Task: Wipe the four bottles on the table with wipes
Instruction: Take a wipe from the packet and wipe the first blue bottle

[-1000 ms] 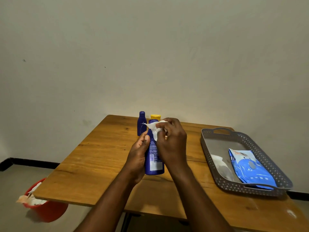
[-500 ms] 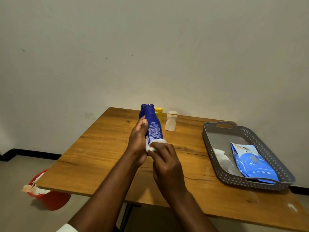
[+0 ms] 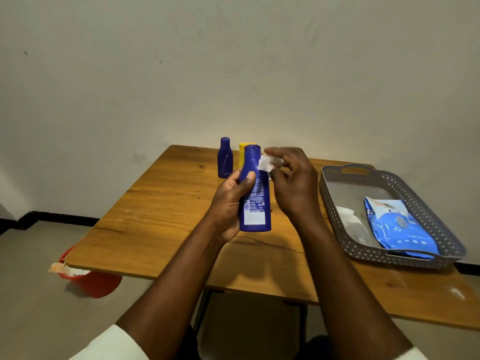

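The left hand (image 3: 231,201) is gripping the tall blue bottle (image 3: 254,190) upright above the table (image 3: 155,224), nearer than the small blue bottle (image 3: 225,157). The right hand (image 3: 291,183) is pinching a crumpled wipe (image 3: 267,163) against its shoulder. Best is turning the bottle while dragging the wipe downward, covering every side.

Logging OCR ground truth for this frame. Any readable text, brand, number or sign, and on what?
Nothing can be quoted.
Big blue bottle in the left hand: white print block on the label, too small and blurred to read.
Small blue bottle: a thin white curved line, no letters.
Blue wipes pack in the grey tray: white marks, unreadable.
Yellow bottle: mostly hidden, no text visible.
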